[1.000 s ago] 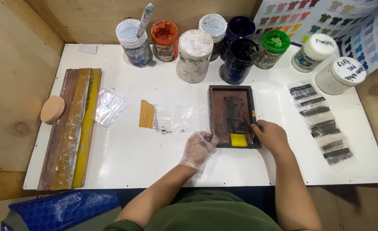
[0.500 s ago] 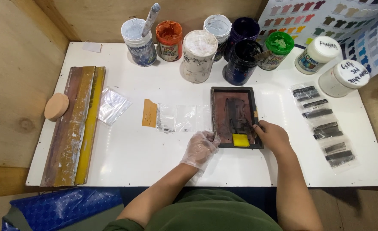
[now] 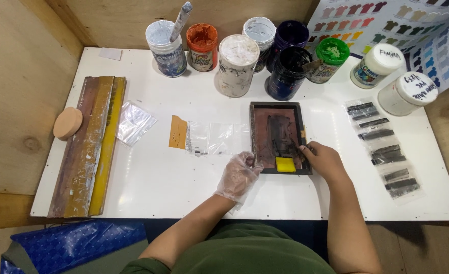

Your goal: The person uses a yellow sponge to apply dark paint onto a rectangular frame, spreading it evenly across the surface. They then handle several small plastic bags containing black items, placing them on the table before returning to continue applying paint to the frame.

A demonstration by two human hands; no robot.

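Screen frame [image 3: 278, 137] — small, dark and flat — lies on my white table [image 3: 158, 187], a bit right of the middle and closer to the near edge than the far one. Long wooden squeegees [image 3: 87, 147] with a yellow strip lie along the left edge, and a round tan sponge [image 3: 67, 123] sits just beside them, off the table. Paint pots [image 3: 234, 66] stand in a row along the far edge, with two white-lidded jars [image 3: 394, 76] near the far right corner. Clear bags with dark strips [image 3: 384, 147] run down the right side. More clear bags [image 3: 211, 138] and a tan card [image 3: 177, 132] lie just left of the frame.

My left hand [image 3: 237, 176], in a thin clear glove, is curled on the frame's near left corner. My bare right hand [image 3: 326, 161] grips the frame's near right side. A little yellow pad [image 3: 285, 164] rests inside the frame at its near edge, between my hands.
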